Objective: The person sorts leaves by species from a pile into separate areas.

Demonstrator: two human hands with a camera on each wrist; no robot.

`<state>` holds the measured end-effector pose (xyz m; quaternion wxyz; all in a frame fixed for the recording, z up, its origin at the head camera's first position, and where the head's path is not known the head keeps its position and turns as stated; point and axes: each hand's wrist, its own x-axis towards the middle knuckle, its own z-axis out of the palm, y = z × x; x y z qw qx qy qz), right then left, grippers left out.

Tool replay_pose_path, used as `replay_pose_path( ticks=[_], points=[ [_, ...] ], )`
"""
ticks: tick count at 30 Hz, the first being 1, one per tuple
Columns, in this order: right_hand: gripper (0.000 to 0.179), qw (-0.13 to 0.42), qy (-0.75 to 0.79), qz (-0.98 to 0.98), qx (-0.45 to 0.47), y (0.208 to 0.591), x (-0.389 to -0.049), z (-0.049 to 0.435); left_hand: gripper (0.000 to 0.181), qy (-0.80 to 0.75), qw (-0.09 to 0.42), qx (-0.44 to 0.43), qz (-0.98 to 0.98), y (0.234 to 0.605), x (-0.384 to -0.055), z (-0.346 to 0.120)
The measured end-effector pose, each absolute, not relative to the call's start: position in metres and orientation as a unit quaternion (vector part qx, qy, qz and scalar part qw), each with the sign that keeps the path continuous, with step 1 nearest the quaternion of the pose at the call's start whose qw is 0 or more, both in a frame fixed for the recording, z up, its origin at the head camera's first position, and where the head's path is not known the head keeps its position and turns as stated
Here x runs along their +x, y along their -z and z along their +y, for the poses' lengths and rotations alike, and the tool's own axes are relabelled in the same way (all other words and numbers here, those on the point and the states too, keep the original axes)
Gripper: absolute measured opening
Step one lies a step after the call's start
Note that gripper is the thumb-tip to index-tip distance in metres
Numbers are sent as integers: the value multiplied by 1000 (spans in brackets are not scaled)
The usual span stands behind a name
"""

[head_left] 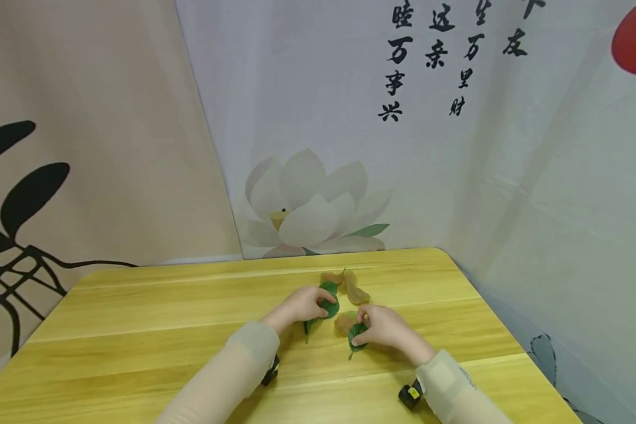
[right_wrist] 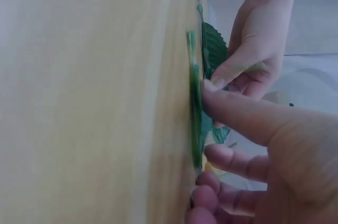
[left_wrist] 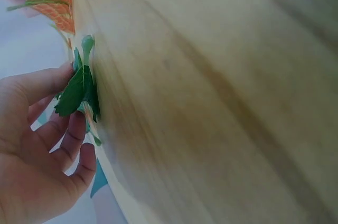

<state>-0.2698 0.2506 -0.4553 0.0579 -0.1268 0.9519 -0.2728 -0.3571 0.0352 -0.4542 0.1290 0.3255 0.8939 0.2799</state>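
Note:
Near the table's far side, my left hand (head_left: pixel 306 304) pinches a toothed green leaf (head_left: pixel 331 307) between thumb and fingers. A second green leaf lies just beyond it, and another partly shows under the hand. To the right, my right hand (head_left: pixel 386 327) pinches a green leaf (head_left: pixel 357 337) by its edges, low over the tabletop, its stem toward me. In the left wrist view, thumb and fingers sit around a green leaf (left_wrist: pixel 75 93). The right wrist view has a green leaf (right_wrist: pixel 195 102) edge-on at the right hand's fingertips. Behind that leaf lies an orange-brown leaf (head_left: pixel 344 323).
More orange-brown leaves (head_left: pixel 355 290) lie beyond the hands on the yellow wooden table (head_left: pixel 153 341). A printed cloth (head_left: pixel 307 106) with a lotus and writing hangs behind the table's far edge. A small black device (head_left: pixel 410 396) is at the right wrist.

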Motion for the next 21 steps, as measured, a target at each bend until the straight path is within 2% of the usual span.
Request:
replay_pose_path(
  ticks=[8,21],
  points=[
    [33,49,284,947,-144,458,-267,253,33,-293,120,325,891,451,-355,34],
    [27,90,400,905,-116,466,-271,264,35,-360,130,316,868,454,-358,32]
  ],
)
